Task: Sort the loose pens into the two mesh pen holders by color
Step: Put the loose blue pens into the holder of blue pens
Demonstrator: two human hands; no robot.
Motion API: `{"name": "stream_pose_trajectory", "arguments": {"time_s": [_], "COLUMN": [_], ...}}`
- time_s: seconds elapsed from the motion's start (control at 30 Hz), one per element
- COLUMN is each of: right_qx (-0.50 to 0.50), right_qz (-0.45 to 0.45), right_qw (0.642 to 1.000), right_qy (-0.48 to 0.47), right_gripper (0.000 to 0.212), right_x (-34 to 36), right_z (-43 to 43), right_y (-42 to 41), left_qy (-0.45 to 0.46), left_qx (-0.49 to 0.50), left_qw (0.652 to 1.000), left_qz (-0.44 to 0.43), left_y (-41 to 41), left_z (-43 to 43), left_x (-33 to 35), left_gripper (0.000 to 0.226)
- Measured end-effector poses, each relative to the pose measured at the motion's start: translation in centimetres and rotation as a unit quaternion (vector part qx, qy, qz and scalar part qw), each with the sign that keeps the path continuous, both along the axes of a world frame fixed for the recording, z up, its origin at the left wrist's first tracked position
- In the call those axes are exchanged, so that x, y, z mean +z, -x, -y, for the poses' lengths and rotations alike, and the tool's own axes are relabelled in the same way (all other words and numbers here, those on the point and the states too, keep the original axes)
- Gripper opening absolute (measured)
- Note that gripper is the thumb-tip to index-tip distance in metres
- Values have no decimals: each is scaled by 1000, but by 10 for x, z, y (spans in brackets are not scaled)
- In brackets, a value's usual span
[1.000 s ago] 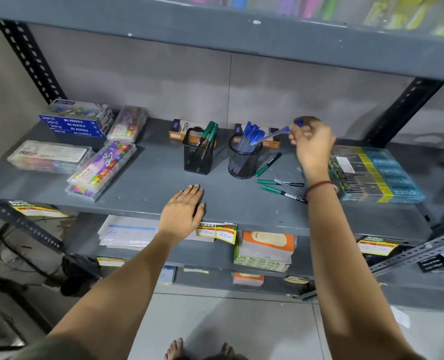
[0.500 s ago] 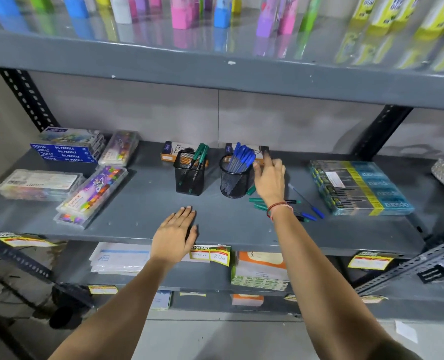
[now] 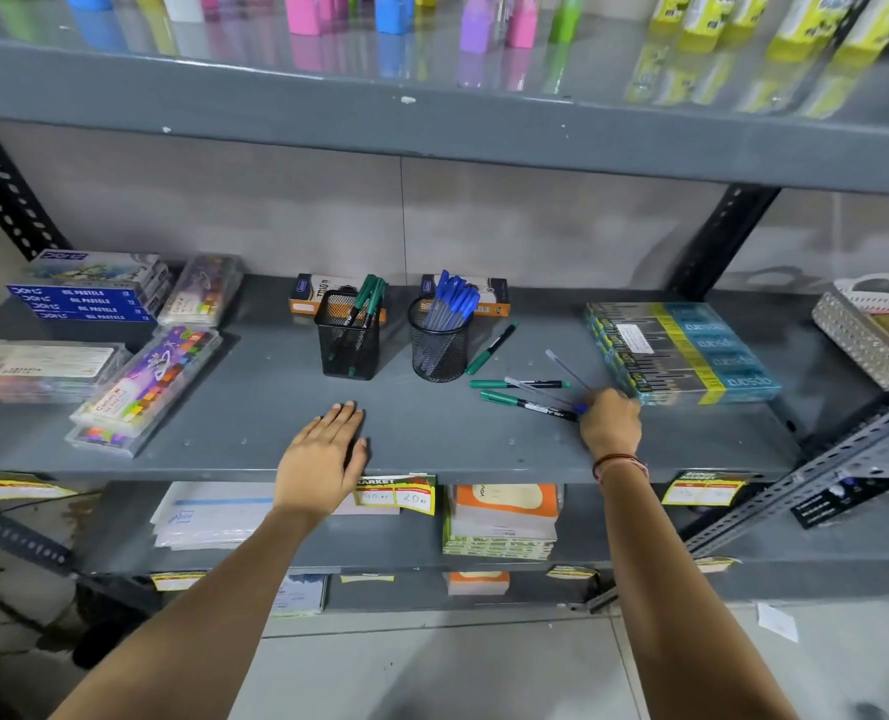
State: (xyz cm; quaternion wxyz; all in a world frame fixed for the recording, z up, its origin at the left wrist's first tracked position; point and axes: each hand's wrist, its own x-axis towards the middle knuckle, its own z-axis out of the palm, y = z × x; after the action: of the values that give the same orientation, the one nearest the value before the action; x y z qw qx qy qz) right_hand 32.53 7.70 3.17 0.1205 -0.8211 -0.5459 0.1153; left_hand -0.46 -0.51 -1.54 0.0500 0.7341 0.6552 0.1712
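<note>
The person's right hand (image 3: 610, 423) curls loosely over the near ends of two clear blue-tipped pens (image 3: 567, 367), fingers touching them but not yet visibly closed on either; the left hand (image 3: 323, 457) lies flat and empty on the shelf (image 3: 255, 407). Three green pens (image 3: 492, 348) lie loose beside the hand, just right of the holders. The square mesh holder (image 3: 349, 337) already stands full of green pens and the round mesh holder (image 3: 440, 340) of blue, so the sorting looks mostly done.
</note>
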Motion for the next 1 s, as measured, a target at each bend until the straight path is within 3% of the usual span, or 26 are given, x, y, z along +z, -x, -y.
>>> {"name": "stream_pose_trajectory", "arguments": {"time_s": [0.23,0.37,0.47,0.53,0.6,0.83,1.0], "right_qx": [34,41,11,7,32,226,219], "right_qz": [-23,-122,-218,-299,-344,-157,-173], "right_qw": [999,985,942,892,860,931,941], "right_qy": [-2,-118,-256,-339,-375,-238,-191], "right_gripper": [27,21,19,17,17,8,23], "right_x": [0,17,50,78,102,125,99], "right_z": [4,5,4,-1,-13,-47,-62], "right_y": [-11,-8,9,26,41,87,111], "left_qy": [8,9,11,13,12,4,4], "left_qx": [2,2,3,5,5,-3,-3], "left_qw": [1000,1000,1000,1000,1000,1000,1000], "left_qz": [1,3,3,1,2,8,6], "left_y": [0,0,1,1,1,0,0], "left_z": [1,1,1,1,1,2,2], "left_x": [1,1,1,1,2,6,5], "left_gripper": [63,63,63,64,64,58,56]}}
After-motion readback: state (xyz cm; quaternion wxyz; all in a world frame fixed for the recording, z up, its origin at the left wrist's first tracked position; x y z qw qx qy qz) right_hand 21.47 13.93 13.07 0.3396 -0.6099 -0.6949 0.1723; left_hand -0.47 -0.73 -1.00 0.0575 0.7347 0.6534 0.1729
